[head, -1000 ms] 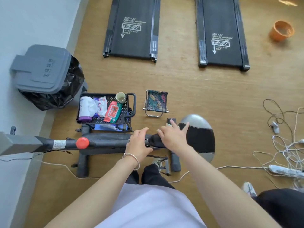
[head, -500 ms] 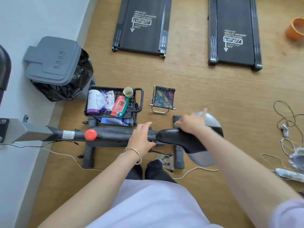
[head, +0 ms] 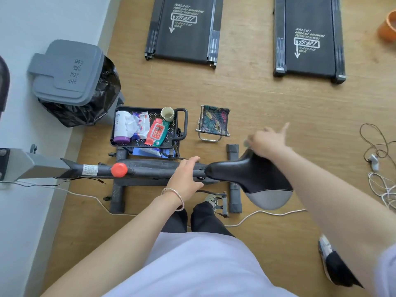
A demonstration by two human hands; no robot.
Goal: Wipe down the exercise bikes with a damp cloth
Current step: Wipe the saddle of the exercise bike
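- Two treadmills [head: 183, 31] lie flat on the floor, far side.
- Exercise bike frame [head: 150, 170] runs left-right, center, w/ red knob [head: 119, 169] left of the hands.
- Gray bin [head: 68, 71] w/ black liner stands by the wall, far left.
- Black saddle [head: 246, 174], gray rear, at the bike's right end.
- Tray [head: 181, 125] w/ wipes packs & cup, just beyond the frame.
- Left hand [head: 185, 180]: grip clenched round the frame bar, next to the saddle nose.
- Right hand [head: 267, 140], blurred, at the saddle's far edge; grip state & cloth: can't tell.
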